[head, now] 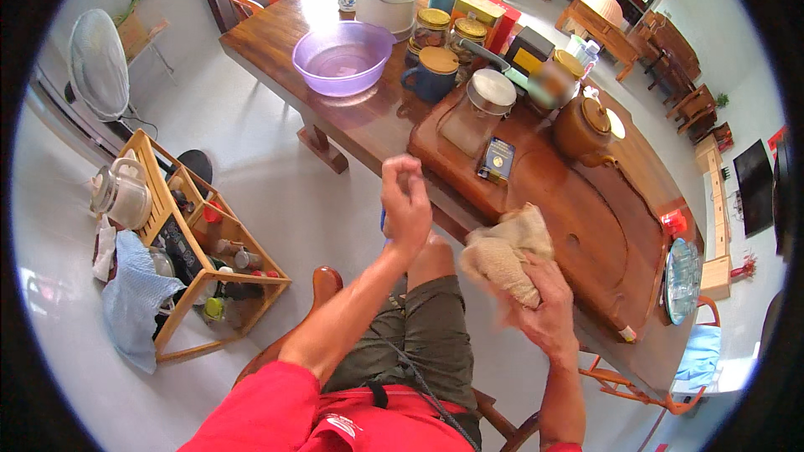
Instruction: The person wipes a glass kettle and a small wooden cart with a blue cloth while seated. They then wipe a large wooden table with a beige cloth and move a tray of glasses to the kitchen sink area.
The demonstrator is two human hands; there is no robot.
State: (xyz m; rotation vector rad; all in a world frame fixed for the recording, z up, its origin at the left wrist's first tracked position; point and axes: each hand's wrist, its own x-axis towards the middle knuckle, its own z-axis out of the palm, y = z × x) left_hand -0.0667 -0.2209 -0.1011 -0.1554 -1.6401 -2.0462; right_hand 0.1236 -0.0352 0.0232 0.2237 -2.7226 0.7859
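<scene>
My right hand grips a crumpled beige cloth at the near edge of a wooden tea tray. To its left, my left hand is raised above my knee with its fingers curled, just off the table edge. A sliver of something blue shows beside that palm; whether it is held cannot be seen. On the tray, a small dark box with writing lies in front of a lidded glass jar. Farther right on the tray stands a brown teapot.
The wooden table also bears a purple basin, a white bucket, a blue lidded mug and several jars and boxes. A plate of glasses sits at its right end. A wooden cart stands left, near a fan.
</scene>
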